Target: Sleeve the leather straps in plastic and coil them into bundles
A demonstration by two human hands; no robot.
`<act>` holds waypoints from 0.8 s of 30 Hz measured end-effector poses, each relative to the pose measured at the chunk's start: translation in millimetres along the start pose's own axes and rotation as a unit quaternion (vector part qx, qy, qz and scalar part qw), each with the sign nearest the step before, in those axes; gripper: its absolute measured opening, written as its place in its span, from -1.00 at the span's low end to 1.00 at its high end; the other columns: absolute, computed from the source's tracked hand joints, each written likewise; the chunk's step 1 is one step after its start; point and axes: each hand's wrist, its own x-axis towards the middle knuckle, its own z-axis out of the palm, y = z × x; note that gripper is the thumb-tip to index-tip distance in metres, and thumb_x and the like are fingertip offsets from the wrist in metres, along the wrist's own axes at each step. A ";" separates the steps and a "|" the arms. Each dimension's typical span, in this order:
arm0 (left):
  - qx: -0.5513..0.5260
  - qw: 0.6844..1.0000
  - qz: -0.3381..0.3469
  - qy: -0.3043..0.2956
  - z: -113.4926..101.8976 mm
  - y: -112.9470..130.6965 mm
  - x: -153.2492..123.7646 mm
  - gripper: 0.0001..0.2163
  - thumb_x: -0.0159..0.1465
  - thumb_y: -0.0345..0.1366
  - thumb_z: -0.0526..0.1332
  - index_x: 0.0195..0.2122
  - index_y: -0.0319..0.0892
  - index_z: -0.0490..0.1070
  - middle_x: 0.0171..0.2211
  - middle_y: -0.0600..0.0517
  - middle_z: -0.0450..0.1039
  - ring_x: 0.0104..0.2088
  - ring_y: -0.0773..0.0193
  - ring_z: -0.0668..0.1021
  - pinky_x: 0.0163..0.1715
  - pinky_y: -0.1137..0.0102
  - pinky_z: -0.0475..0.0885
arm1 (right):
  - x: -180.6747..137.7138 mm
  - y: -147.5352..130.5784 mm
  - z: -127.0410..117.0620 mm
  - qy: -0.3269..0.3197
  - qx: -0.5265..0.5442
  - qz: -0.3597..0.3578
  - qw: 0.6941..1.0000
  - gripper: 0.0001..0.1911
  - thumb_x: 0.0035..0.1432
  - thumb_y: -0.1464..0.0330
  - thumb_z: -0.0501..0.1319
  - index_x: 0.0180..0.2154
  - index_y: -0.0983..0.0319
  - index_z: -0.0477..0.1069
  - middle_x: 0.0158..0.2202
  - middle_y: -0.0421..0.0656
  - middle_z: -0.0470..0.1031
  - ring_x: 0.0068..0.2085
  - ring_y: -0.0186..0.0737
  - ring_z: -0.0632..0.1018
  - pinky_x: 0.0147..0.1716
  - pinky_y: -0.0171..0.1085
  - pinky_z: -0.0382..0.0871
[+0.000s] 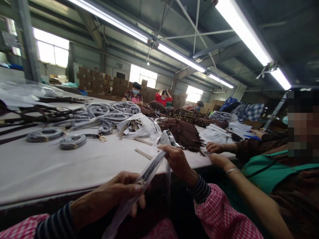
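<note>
A strap in a clear plastic sleeve (152,169) slants between my hands in front of the table edge. My left hand (114,192) grips its lower part between thumb and fingers, where a small metal ring shows. Higher up, my right hand (178,162) is closed on the sleeve's upper end. Just beyond those fingers is a pale device (164,138), partly hidden; I cannot tell whether my right hand touches it. Behind it lies a pile of dark brown pieces (183,132). A plastic bag of small strips (139,126) sits to its left.
Coiled, wrapped straps (73,141) and loose dark straps (27,116) lie on the white table (50,169). Close on my right, a co-worker in a green apron (264,169) has both hands at the table edge. Other people sit across the table, before stacked cartons (93,79).
</note>
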 end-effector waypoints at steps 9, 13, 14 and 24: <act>-0.069 0.992 0.088 0.055 -0.3 32.0 -5.2 -0.73 0.22 -0.16 0.47 -0.19 -0.25 0.63 -0.31 -0.15 0.68 -0.46 0.27 0.65 -0.51 0.54 0.47 | 19.7 10.0 48.0 -0.022 0.247 0.102 0.963 -0.71 0.36 0.25 0.15 -0.26 0.28 0.56 -0.51 -0.21 0.51 -0.46 -0.30 0.52 -0.38 -0.34 0.38; -0.051 0.976 0.175 0.122 7.4 58.8 -1.7 -0.70 0.17 -0.25 0.51 -0.13 -0.27 0.63 -0.26 -0.14 0.67 -0.36 0.26 0.66 -0.38 0.51 0.53 | 8.6 -10.1 89.7 -0.053 0.415 0.165 0.893 -0.48 0.30 -0.07 0.21 -0.32 0.29 0.50 -0.56 -0.22 0.45 -0.57 -0.34 0.43 -0.52 -0.36 0.34; -0.044 0.968 0.193 0.154 8.3 60.2 2.8 -0.69 0.14 -0.26 0.52 -0.14 -0.28 0.62 -0.28 -0.12 0.67 -0.36 0.25 0.65 -0.37 0.50 0.54 | 4.3 -17.4 99.6 -0.064 0.450 0.178 0.872 -0.45 0.28 -0.11 0.22 -0.29 0.29 0.51 -0.58 -0.22 0.44 -0.60 -0.35 0.41 -0.56 -0.36 0.31; 0.206 0.837 0.347 0.370 -9.7 4.1 40.9 -0.84 0.33 -0.27 0.28 -0.12 -0.18 0.57 -0.16 -0.16 0.68 -0.15 0.03 0.71 -0.16 0.28 0.59 | -26.3 -66.2 127.3 -0.091 0.587 0.230 0.771 -0.58 0.13 0.08 0.39 -0.50 0.29 0.43 -0.55 -0.16 0.45 -0.53 -0.34 0.43 -0.53 -0.37 0.29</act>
